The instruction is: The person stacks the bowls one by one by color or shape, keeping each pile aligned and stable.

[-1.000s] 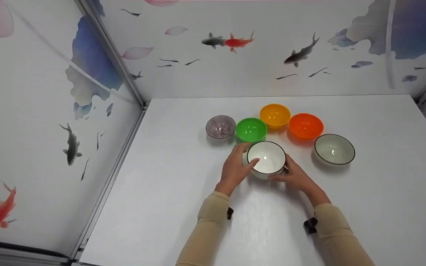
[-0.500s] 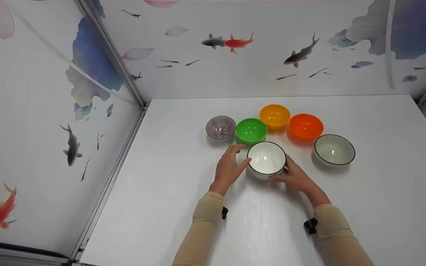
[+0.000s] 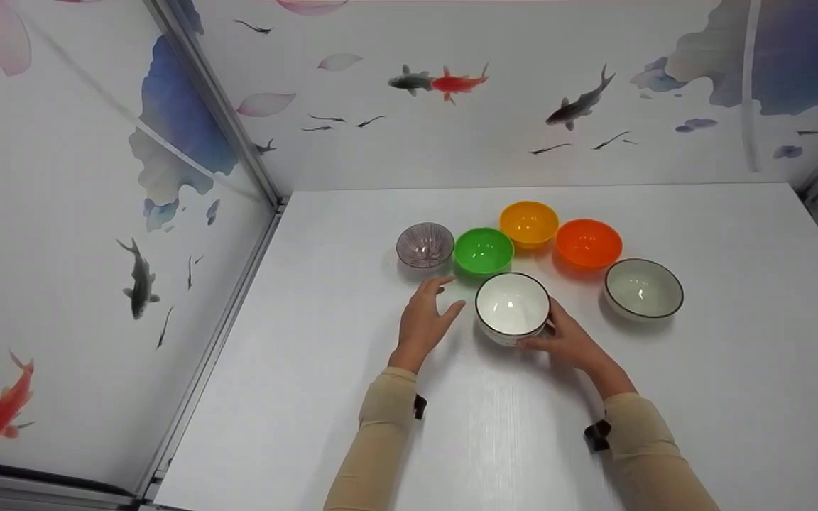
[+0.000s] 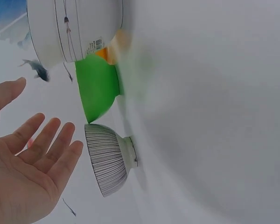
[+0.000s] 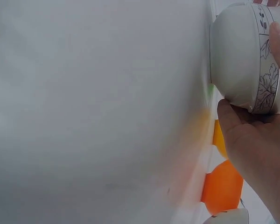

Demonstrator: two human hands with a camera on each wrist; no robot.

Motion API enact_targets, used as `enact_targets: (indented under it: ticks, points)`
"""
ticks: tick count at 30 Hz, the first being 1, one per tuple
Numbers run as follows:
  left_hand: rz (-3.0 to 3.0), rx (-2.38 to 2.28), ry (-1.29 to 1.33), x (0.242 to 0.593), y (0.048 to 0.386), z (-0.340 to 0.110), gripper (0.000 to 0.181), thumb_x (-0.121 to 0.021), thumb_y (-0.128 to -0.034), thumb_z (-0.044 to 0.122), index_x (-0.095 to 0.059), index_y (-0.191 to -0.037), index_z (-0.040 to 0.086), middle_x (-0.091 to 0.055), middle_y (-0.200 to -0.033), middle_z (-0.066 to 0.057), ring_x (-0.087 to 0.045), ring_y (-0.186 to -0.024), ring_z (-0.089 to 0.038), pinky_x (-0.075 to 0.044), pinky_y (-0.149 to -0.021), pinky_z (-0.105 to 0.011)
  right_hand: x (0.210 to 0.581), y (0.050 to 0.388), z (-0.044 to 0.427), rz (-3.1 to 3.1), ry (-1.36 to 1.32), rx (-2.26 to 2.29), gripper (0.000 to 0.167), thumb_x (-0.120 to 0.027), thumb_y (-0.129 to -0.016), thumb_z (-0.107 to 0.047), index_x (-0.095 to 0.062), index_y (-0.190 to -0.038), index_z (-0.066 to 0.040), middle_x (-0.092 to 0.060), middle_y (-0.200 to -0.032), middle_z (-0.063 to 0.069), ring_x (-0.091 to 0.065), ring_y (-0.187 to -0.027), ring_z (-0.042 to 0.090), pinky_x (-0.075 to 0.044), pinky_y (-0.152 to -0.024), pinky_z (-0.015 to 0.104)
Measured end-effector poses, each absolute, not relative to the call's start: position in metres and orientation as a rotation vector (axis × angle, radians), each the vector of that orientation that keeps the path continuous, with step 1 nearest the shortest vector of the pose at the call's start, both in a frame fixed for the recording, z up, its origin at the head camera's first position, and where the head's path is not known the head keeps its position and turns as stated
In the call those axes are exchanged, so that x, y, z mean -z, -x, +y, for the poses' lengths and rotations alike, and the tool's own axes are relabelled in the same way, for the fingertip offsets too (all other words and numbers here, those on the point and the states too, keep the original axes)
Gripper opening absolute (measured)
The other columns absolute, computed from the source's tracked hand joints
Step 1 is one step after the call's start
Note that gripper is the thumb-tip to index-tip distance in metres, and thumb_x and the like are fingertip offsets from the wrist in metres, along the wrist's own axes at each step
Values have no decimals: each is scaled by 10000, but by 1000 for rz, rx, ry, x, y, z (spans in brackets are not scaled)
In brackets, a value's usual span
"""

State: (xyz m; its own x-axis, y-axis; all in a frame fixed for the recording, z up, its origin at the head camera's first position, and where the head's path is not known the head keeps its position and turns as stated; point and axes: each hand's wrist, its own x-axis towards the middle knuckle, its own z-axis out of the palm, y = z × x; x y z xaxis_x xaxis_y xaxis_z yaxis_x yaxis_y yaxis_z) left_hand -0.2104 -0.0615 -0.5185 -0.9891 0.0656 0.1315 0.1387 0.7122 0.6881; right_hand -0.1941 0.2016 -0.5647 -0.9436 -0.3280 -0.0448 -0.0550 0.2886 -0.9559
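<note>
Two hands differ: the left hand [image 3: 420,323], open-fingered, has withdrawn from the white, dark-rimmed, ceramic-looking bowl [image 3: 513,304], leaving the right hand [image 3: 571,342] alone gripping it, just before the green, plastic-looking bowl [image 3: 484,251].

Before me, the white table [image 3: 288,369] carries the purple bowl [image 3: 425,246], green bowl [image 3: 484,252], yellow bowl [image 3: 529,224] and orange bowl [image 3: 589,243], close together. I see the grey bowl [image 3: 643,288] to their right, and the white bowl [image 3: 513,305] nearest me.

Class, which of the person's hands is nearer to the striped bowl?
Left. The left hand is just in front of the striped bowl, apart from it; the right hand is farther right, holding the white bowl.
</note>
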Motion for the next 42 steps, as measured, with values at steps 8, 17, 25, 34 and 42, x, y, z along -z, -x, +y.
enact_targets:
  ticks: [8,17,25,34,42]
  points:
    - [-2804,1094,154,520,214,-70,449,-702,-933,303,-585,-1340,152,-634,-1325,-46,-622,-1225,-215,-540,-985,-402,564,193,202,2320,349,1703,1100,-857,-780,-187,-130,-1598,-78,-246,-1631,178,-235,-1511,388,-195,-1243,558]
    - [-2823,1059,92,517,224,-77,434,-692,-940,304,-585,-1327,140,-632,-1322,-58,-618,-1228,-216,-530,-1004,-398,564,193,202,2324,348,1707,1095,-853,-782,-180,-129,-1595,-64,-242,-1632,184,-239,-1508,392,-198,-1241,560]
    - [-2808,1078,74,512,232,-86,428,-699,-936,293,-585,-1320,140,-629,-1315,-74,-615,-1229,-251,-528,-1000,-445,565,193,203,2329,364,1714,1088,-850,-783,-162,-131,-1590,-36,-240,-1626,212,-243,-1501,406,-212,-1232,557]
    - [-2758,1089,88,508,240,-96,445,-718,-921,233,-582,-1328,117,-612,-1328,-78,-607,-1233,-264,-526,-1003,-440,564,192,203,2332,349,1704,1080,-848,-787,-174,-139,-1591,-46,-245,-1627,201,-240,-1504,405,-208,-1236,555]
    - [-2755,1051,86,507,246,-99,425,-714,-926,240,-591,-1310,107,-624,-1298,-114,-615,-1215,-286,-528,-997,-445,563,192,202,2322,333,1707,1078,-853,-784,-190,-152,-1595,-72,-256,-1626,188,-258,-1501,397,-207,-1239,555]
